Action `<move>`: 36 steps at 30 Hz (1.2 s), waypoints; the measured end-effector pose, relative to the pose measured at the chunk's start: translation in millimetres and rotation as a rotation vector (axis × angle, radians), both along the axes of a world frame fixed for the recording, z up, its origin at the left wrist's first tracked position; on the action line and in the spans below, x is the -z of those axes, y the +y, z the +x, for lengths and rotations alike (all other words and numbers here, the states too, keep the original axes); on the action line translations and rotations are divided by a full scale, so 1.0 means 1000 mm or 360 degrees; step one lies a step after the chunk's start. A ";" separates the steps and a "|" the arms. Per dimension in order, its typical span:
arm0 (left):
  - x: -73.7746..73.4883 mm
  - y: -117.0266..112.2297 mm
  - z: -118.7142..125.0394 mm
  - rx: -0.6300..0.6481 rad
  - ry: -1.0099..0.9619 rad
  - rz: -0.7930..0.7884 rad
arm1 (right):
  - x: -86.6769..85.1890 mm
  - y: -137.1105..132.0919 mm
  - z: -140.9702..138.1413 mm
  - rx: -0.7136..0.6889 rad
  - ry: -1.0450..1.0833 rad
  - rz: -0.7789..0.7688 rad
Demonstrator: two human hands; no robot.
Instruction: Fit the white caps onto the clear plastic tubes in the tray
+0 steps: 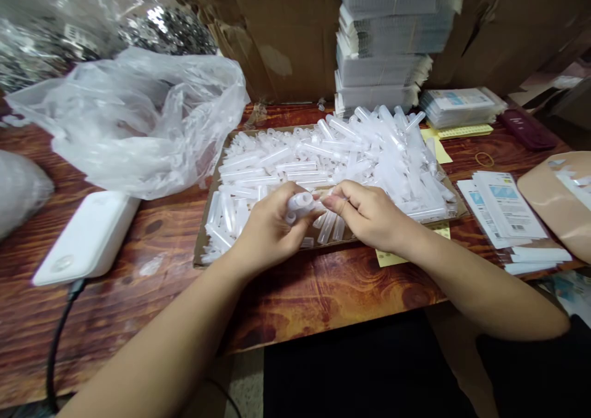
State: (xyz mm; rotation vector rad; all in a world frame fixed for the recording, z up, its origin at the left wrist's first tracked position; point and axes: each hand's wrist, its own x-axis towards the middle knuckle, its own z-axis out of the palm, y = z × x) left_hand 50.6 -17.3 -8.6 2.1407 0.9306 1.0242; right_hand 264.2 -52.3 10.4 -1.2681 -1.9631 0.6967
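Left hand: the left hand (pixel 268 230) is curled nearly shut. It holds a clear tube (pixel 300 202) in its fingers, and maybe one or two more tubes under it. I cannot count them.

Right hand: the right hand (pixel 369 215) has its thumb and first fingers pinched close together. The tips seem to sit on the right end of the same tube. The other fingers are bent in and hold nothing I can see.

Where the tube is: it is up in the air between the two hands, just above the near part of the cardboard tray (pixel 203 245).

Which way it lies: the tube's long side runs left to right, tipped up a little. One end points into the left hand and the other end points at the right fingertips.

Which hand is nearer: both touch it, but the left hand wraps most of it.

In the tray: a big heap of loose tubes (pixel 369 153) is piled highest at the far right.

Around it: a crinkly plastic bag (pixel 133 116) lies to the left. A white box (pixel 87 236) with a black cable (pixel 58 338) sits on the wooden table (pixel 323 289). Printed packets (pixel 508 209) lie to the right.
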 end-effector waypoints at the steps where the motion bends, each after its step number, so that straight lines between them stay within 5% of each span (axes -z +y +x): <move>1: 0.000 -0.001 0.000 0.0010 0.0017 0.0009 | 0.001 0.000 0.000 -0.0030 -0.0006 0.0042; 6: -0.002 -0.005 -0.001 -0.0053 0.0047 0.0176 | 0.003 -0.002 -0.004 -0.0142 0.0031 0.0359; 13: -0.006 -0.003 -0.001 0.0071 0.0338 0.0536 | -0.009 -0.004 -0.013 0.0073 0.0559 -0.0665; 17: -0.007 -0.003 0.004 -0.0082 0.0100 0.0517 | -0.027 0.003 0.003 0.0141 0.0331 -0.0383; 23: -0.008 0.015 -0.004 -0.0585 -0.0425 -0.0169 | -0.034 0.038 0.046 0.0408 -0.0280 0.0404; 31: -0.028 0.034 -0.016 -0.0496 -0.1150 -0.0836 | -0.016 0.085 0.068 0.0283 -0.0938 0.0343; 36: -0.033 0.047 -0.039 -0.0491 -0.1358 -0.1067 | -0.030 0.092 0.030 0.0125 -0.1000 0.0656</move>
